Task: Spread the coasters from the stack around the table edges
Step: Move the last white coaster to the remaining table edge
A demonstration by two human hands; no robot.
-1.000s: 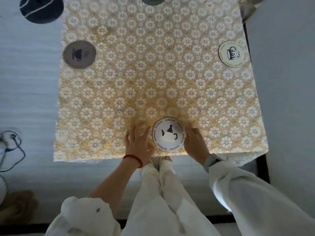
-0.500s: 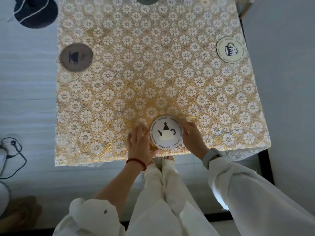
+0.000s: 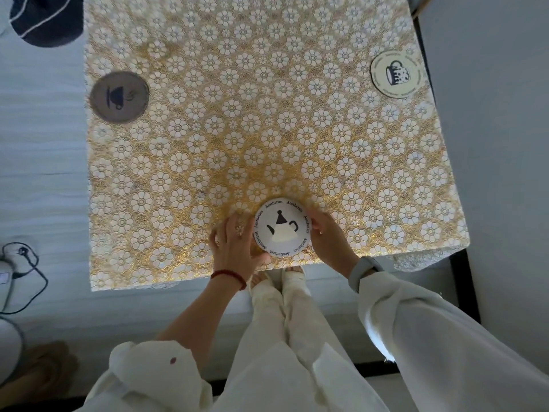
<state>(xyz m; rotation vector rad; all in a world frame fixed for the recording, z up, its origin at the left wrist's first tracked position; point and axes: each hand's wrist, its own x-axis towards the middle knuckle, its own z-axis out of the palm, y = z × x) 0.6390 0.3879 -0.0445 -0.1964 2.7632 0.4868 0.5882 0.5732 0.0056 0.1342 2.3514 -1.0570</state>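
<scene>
Both hands, left hand (image 3: 237,245) and right hand (image 3: 328,237), cup the teapot coaster (image 3: 281,228) at the surface's (image 3: 267,129) near edge; whether more coasters lie beneath is unclear; press flat, release gently.

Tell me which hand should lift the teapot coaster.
Probably right. The right hand curls around the teapot coaster's rim at its right side, fingers at the far edge. The left hand lies flatter beside the left rim, with the thumb near the bottom edge.

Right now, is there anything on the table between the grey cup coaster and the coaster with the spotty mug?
No. In the head view, only bare flowered tablecloth stretches between the grey coaster and the mug coaster.
</scene>
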